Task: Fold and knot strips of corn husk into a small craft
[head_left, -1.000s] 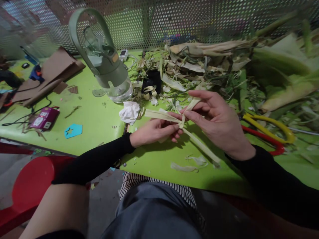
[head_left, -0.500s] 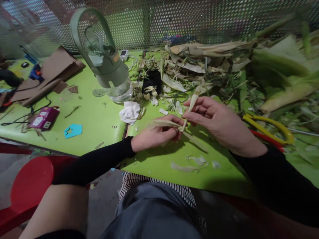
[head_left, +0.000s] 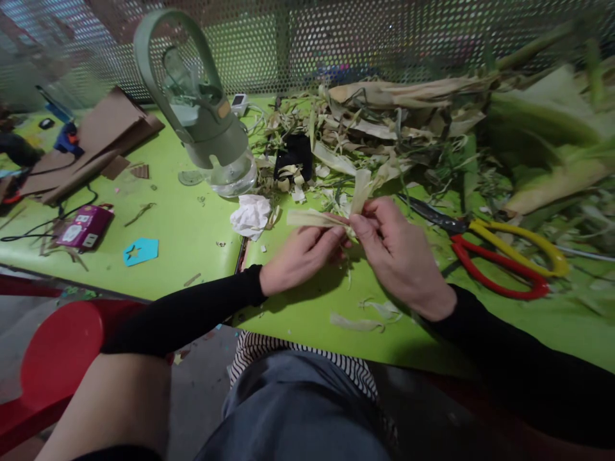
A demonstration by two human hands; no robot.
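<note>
Over the green table, my left hand (head_left: 303, 255) pinches pale corn husk strips (head_left: 314, 218), one of which sticks out to the left above the thumb. My right hand (head_left: 401, 253) is closed on the same bundle from the right, thumb and fingertips together, with a wider husk end rising above them. The two hands almost touch, so the spot where the strips cross is partly hidden. To the right of my right hand lie scissors (head_left: 461, 232) with one yellow and one red handle. Thin husk scraps (head_left: 358, 322) lie on the table below the hands.
A heap of dried husks (head_left: 408, 109) fills the back right. A green-lidded water bottle (head_left: 216, 141) and a crumpled tissue (head_left: 250, 216) stand left of centre. Further left are a purple box (head_left: 85, 227), a blue paper cutout (head_left: 141, 251) and brown cardboard (head_left: 108, 131). A red stool (head_left: 62, 352) is below.
My right hand has moved slightly left and down, closer to my left hand. The husk strip that hung down to the right now no longer shows there. More of the scissors is uncovered.
</note>
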